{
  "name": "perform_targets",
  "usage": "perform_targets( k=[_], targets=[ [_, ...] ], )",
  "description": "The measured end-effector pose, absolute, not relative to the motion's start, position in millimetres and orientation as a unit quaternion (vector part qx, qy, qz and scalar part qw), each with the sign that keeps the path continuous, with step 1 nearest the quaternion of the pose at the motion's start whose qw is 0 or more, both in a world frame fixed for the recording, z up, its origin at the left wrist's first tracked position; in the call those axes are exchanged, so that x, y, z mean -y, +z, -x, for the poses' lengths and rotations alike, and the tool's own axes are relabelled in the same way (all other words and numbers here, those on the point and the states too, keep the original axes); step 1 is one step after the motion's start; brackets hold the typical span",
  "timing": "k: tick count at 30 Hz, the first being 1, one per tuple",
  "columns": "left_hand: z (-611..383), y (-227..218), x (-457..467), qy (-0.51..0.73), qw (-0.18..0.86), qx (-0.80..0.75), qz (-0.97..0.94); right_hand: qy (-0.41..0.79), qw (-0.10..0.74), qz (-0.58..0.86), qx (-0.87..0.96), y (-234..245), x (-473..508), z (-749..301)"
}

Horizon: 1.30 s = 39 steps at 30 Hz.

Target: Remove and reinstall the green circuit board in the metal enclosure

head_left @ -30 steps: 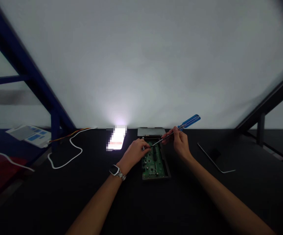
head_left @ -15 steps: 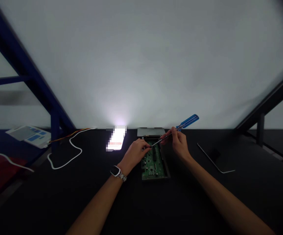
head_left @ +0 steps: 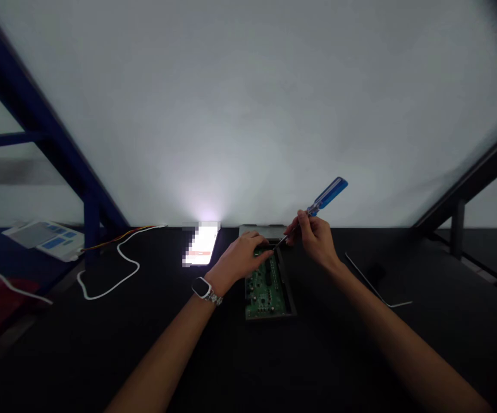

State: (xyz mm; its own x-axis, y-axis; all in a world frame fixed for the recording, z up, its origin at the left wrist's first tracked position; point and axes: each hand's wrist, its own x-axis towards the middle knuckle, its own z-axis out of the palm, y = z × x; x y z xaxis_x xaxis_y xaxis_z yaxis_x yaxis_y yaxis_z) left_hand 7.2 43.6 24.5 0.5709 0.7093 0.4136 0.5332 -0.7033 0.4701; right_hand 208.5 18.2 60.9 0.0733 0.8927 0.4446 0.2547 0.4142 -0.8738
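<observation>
A green circuit board (head_left: 270, 295) lies in a shallow dark frame on the black table. My left hand (head_left: 242, 255) rests over the board's far left part, its thumb stretched towards the screwdriver's tip and apart from the fingers. No held thing shows in it. My right hand (head_left: 315, 238) is closed around a screwdriver (head_left: 329, 194) with a clear and blue handle, gripping it near the shaft. The screwdriver tilts, handle up to the right, and its tip meets the far part of the board beside my left thumb. Exact contact at the tip is hidden.
A grey metal piece (head_left: 259, 231) sits behind the board. Left of it is a lit phone (head_left: 203, 244). A white cable (head_left: 134, 265) and a white-and-blue card (head_left: 44, 238) lie farther left. On the right is a bent metal rod (head_left: 369, 282). A pale wall (head_left: 266, 115) rises behind.
The screwdriver has become steeper, its handle raised and its tip shifted right and away from me. My left thumb and fingers have spread apart and moved slightly farther over the board.
</observation>
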Motion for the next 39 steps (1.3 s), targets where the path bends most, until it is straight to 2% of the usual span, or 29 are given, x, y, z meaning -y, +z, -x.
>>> perform_targets(
  k=[8,12,21,27,34,39],
  targets=[
    [-26.2,9.9,-81.4,0.261,0.175,-0.352,-0.882,0.210,0.535,0.484,0.660,68.3,-38.7,-200.9],
    [-31.8,1.6,-80.0,0.271,0.171,-0.375,-0.870,0.203,0.504,0.480,0.689,67.1,-43.6,-193.3],
    [-32.9,-0.6,-72.9,0.292,0.153,-0.388,-0.861,0.190,0.491,0.477,0.704,66.5,-50.9,-190.7],
    [-30.8,4.8,-73.9,0.342,0.188,-0.357,-0.849,0.182,0.494,0.486,0.697,63.7,-50.6,-194.4],
    [-39.6,6.0,-70.3,0.401,0.308,-0.350,-0.789,0.155,0.491,0.483,0.708,57.6,-53.9,-195.9],
    [-42.2,4.2,-68.4,0.419,0.291,-0.388,-0.768,0.149,0.484,0.481,0.716,52.6,-56.0,-194.4]
  ],
)
